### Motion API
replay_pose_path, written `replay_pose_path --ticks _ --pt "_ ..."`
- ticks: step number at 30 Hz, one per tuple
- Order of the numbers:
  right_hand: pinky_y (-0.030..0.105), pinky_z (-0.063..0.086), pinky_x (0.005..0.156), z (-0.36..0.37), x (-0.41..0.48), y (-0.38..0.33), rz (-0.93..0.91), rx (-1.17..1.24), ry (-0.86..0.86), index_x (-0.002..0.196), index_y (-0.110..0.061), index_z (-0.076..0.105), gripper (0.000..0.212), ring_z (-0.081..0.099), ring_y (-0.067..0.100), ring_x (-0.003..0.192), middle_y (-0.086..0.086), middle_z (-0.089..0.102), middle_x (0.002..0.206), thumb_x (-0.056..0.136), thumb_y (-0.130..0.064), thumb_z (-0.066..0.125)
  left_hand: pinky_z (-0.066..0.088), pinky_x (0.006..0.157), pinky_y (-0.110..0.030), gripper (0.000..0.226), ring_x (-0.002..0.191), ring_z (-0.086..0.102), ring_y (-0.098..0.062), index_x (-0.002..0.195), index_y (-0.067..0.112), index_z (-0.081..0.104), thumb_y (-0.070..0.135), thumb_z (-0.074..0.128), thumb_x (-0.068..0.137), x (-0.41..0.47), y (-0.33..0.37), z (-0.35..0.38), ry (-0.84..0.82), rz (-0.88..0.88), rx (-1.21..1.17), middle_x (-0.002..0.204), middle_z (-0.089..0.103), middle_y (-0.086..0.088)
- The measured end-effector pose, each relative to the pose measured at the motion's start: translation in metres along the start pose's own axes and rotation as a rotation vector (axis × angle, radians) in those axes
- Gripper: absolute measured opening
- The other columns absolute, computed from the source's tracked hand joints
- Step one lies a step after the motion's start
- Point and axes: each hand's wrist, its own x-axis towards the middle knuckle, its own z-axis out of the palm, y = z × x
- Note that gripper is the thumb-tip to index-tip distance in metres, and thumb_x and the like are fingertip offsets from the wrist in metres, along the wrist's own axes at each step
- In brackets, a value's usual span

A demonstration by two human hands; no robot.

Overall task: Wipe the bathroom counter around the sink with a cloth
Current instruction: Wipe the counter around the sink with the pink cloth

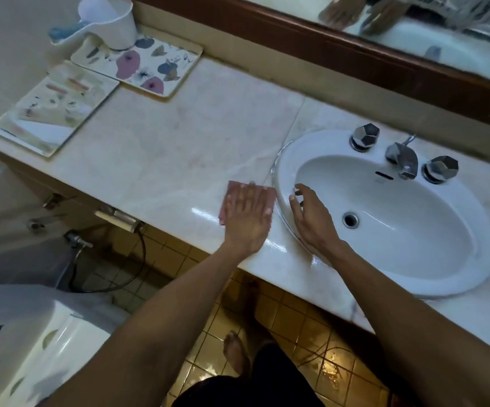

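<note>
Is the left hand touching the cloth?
Touching. The head view shows the left hand lying flat on the cloth, fingers spread across it.

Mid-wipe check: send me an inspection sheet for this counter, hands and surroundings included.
Surface: marble counter, glossy, glare near front edge.
Job's things: pink cloth flat on counter, just left of sink.
Clutter: floral tray with white cup, second tray, far left.
Hands: left hand pressing flat on cloth; right hand loosely curled over sink's left rim, holding nothing.
Cables: dark hose looping under counter.
Surroundings: mirror, faucet, wet-looking tiled floor.
</note>
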Motion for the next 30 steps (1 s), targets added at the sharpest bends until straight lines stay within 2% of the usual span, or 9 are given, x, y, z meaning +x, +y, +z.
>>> replay_pose_path --ticks 3,5,10,13,15,19,21,25,30 --pt "0.038 0.043 0.102 -0.002 0.022 -0.006 -0.054 0.020 0.016 0.142 -0.022 0.043 0.046 0.053 0.017 0.125 -0.005 0.047 0.145 0.104 -0.046 0.034 -0.004 0.126 -0.049 0.056 0.158 -0.009 -0.019 0.163 0.034 0.003 0.045 0.018 0.111 0.004 -0.033 -0.008 -0.121 0.323 0.094 0.172 0.000 0.001" --pt "0.038 0.042 0.102 -0.003 0.039 -0.011 -0.095 0.006 0.031 0.139 -0.020 0.047 0.042 0.050 0.018 0.126 -0.002 0.048 0.142 0.105 -0.042 0.036 -0.007 0.127 -0.046 0.056 0.158 -0.011 -0.016 0.163 0.036 0.001 0.048 0.015 0.110 0.024 -0.065 -0.022 -0.186 0.426 0.158 0.172 -0.004 0.005" --pt "0.039 0.039 0.095 -0.002 0.085 -0.019 -0.200 -0.083 0.073 0.123 -0.017 0.056 0.031 0.051 0.025 0.116 0.002 0.054 0.131 0.103 -0.033 0.039 -0.004 0.126 -0.051 0.059 0.159 -0.008 -0.023 0.164 0.028 0.004 0.045 0.017 0.109 0.102 -0.091 -0.054 -0.117 0.037 0.113 0.172 0.000 -0.002" --pt "0.038 0.038 0.097 0.000 0.111 -0.020 -0.216 -0.124 0.069 0.123 -0.014 0.058 0.029 0.051 0.027 0.117 0.005 0.055 0.129 0.102 -0.029 0.044 -0.002 0.126 -0.055 0.057 0.159 -0.001 -0.027 0.164 0.024 0.015 0.040 0.021 0.109 0.102 -0.071 -0.041 -0.006 -0.071 0.063 0.172 0.008 -0.005" --pt "0.042 0.039 0.100 0.002 0.127 -0.025 -0.202 -0.158 0.058 0.124 -0.013 0.058 0.031 0.048 0.030 0.120 0.006 0.055 0.131 0.102 -0.030 0.045 -0.001 0.126 -0.054 0.057 0.159 0.002 -0.026 0.163 0.024 0.017 0.040 0.022 0.109 0.078 -0.064 -0.031 0.030 -0.027 0.058 0.171 0.010 -0.005" --pt "0.045 0.037 0.103 0.009 0.157 -0.042 -0.166 -0.249 0.024 0.126 -0.009 0.058 0.039 0.048 0.034 0.123 0.010 0.056 0.131 0.101 -0.034 0.040 -0.003 0.127 -0.046 0.056 0.159 -0.002 -0.017 0.163 0.031 0.014 0.046 0.017 0.109 0.037 -0.101 -0.044 -0.123 0.320 0.125 0.172 0.004 0.004" --pt "0.048 0.031 0.110 0.017 0.173 -0.051 -0.183 -0.328 -0.032 0.127 -0.005 0.057 0.052 0.047 0.037 0.128 0.016 0.054 0.135 0.098 -0.039 0.031 -0.002 0.128 -0.044 0.055 0.159 -0.001 -0.015 0.163 0.033 0.017 0.046 0.020 0.110 0.044 -0.132 -0.056 -0.129 0.408 0.159 0.172 0.006 0.006" --pt "0.050 0.022 0.118 0.036 0.200 -0.063 -0.125 -0.371 -0.108 0.137 0.000 0.046 0.053 0.030 0.039 0.143 0.024 0.035 0.152 0.100 -0.037 0.038 0.009 0.127 -0.047 0.054 0.158 0.008 -0.016 0.162 0.032 0.022 0.044 0.025 0.109 0.078 -0.162 -0.069 -0.033 0.301 0.188 0.171 0.015 0.005" --pt "0.048 0.011 0.123 0.052 0.221 -0.075 -0.062 -0.331 -0.085 0.151 -0.004 0.030 0.057 0.012 0.033 0.152 0.019 0.014 0.164 0.104 -0.036 0.039 0.013 0.126 -0.051 0.053 0.157 0.017 -0.023 0.159 0.028 0.033 0.041 0.024 0.109 0.151 -0.168 -0.083 0.039 0.107 0.140 0.167 0.028 0.001"
